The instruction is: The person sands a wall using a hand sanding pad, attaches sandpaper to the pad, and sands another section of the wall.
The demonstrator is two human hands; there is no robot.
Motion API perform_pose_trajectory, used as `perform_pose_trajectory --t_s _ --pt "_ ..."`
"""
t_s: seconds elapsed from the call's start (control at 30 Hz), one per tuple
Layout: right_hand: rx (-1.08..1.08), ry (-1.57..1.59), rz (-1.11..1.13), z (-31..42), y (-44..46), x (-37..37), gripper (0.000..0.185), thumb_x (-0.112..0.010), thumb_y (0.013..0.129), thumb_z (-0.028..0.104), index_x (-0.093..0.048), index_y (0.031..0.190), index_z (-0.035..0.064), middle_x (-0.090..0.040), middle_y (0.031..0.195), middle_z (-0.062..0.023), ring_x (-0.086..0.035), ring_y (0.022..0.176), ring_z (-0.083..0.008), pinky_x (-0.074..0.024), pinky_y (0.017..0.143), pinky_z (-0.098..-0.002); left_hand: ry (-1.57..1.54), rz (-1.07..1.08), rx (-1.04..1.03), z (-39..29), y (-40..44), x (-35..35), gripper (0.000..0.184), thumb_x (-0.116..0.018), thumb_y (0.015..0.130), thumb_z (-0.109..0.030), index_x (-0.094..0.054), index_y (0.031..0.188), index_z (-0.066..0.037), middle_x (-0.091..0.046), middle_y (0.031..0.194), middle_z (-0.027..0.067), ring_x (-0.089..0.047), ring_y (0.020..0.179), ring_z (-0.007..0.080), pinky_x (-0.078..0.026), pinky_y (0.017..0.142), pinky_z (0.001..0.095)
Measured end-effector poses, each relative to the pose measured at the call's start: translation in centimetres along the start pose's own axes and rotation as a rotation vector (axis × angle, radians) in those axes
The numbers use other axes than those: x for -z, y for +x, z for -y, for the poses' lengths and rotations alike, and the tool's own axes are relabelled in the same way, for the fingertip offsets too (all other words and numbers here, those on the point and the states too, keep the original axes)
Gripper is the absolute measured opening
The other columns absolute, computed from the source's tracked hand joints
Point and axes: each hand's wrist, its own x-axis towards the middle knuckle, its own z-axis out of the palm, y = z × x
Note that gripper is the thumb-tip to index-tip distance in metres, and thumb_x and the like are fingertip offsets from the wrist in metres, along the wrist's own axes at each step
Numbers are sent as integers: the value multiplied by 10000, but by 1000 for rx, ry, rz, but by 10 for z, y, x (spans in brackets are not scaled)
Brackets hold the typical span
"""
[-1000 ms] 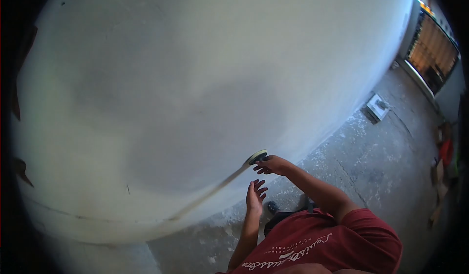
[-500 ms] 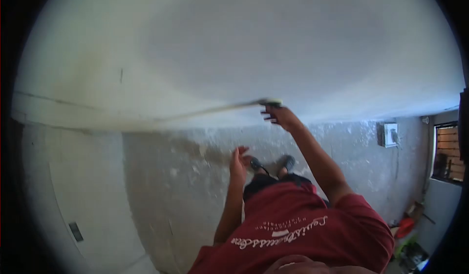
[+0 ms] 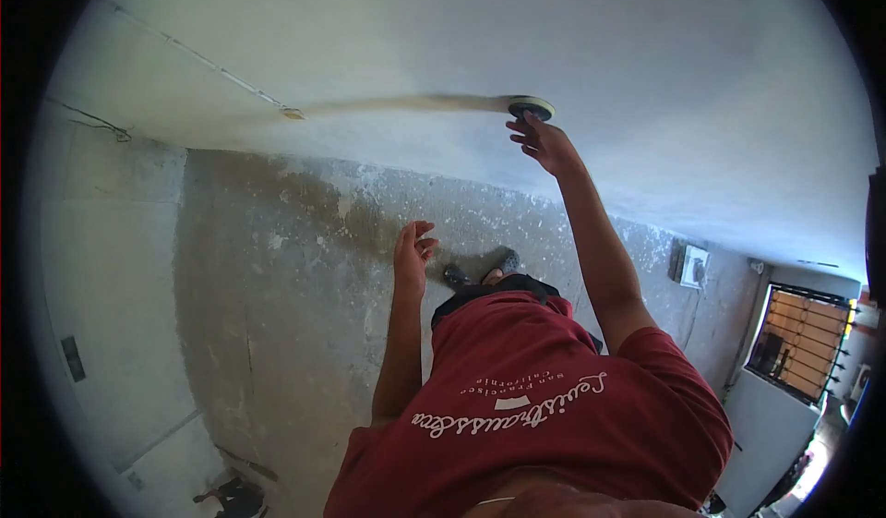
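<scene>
My right hand [image 3: 546,142] has its fingers wrapped round the dark back of a round pad [image 3: 532,109] with a pale yellowish rim. The pad's face lies against the pale wall [image 3: 415,38], and a brownish streak runs left from it along the wall. My left hand [image 3: 414,248] is held lower and further left, above the floor, with its fingers apart and nothing in it.
Below the wall lies a grey floor [image 3: 277,333] with white specks. A white box [image 3: 692,266] stands at the right, short of a barred window [image 3: 796,338]. Wires [image 3: 97,121] stick out at the upper left. Dark items [image 3: 235,497] lie at the bottom left.
The view has turned and shifted, bringing more floor and the barred window into sight. The right hand and the pad appear higher in the view, still against the wall. The left hand stays empty.
</scene>
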Motion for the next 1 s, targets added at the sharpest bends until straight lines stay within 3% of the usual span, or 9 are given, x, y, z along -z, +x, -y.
perform_pose_trajectory --t_s 0.2,0.27,0.43,0.53,0.6,0.63,0.77,0.87,1.0 --pt "-6 97 33 -24 -31 -47 423 -570 938 443 -557 1188 102 -655 1172 -53 -572 1036 -153 -385 844 -311 208 87 -109 -2 24 16 337 -478 986 -413 -559 1113 -112 -651 1047 21 -583 785 99 -401 686 254" --pt "-14 95 73 -41 -53 -79 504 -545 941 479 -514 1283 109 -613 1235 -55 -549 1067 -163 -365 902 -312 196 100 -140 -14 21 2 342 -507 982 -385 -542 1115 -72 -656 1011 43 -592 779 106 -432 680 249" --pt "13 163 296 -84 -90 -144 529 -401 1001 477 -406 1395 123 -552 1312 -106 -512 1181 -229 -375 1006 -405 229 181 -374 -22 15 -35 403 -532 983 -356 -490 1150 9 -598 1039 107 -602 798 137 -503 707 273" --pt "39 139 329 -88 -105 -168 518 -418 1012 424 -398 1382 62 -558 1237 -85 -512 1168 -202 -388 1007 -377 137 136 -462 -9 24 -44 383 -521 992 -346 -479 1137 6 -567 1011 102 -561 904 145 -465 802 287" --pt "1 172 399 -93 -100 -164 510 -435 1013 399 -396 1376 44 -551 1205 -69 -516 1150 -189 -392 1007 -364 136 68 -512 -10 18 -53 370 -520 994 -338 -478 1132 3 -564 1005 93 -551 917 145 -453 812 288" --pt "15 148 413 -91 -99 -165 481 -468 1003 399 -434 1360 79 -574 1147 -48 -544 1043 -160 -425 871 -328 135 0 -545 -10 16 -57 357 -519 996 -330 -476 1126 0 -561 999 83 -541 930 145 -441 823 289" --pt "43 70 411 -84 -100 -139 482 -551 971 380 -484 1314 49 -582 1109 -36 -539 990 -132 -418 831 -310 6 -51 -536 -6 9 -84 304 -511 1002 -306 -503 1045 -5 -560 958 65 -532 887 133 -437 758 276" --pt "69 -38 413 -63 -105 -109 492 -563 965 383 -497 1294 23 -596 1100 -49 -541 1018 -147 -419 855 -310 101 -80 -558 13 22 -107 322 -492 1005 -357 -478 1049 -38 -562 956 43 -512 787 76 -421 633 242" --pt "190 -223 488 -19 -126 -44 517 -561 964 390 -494 1310 11 -619 1148 -88 -553 1093 -171 -433 914 -324 -54 -155 -537 24 14 -170 286 -512 1000 -319 -484 1000 -35 -589 913 46 -552 714 83 -412 607 238"
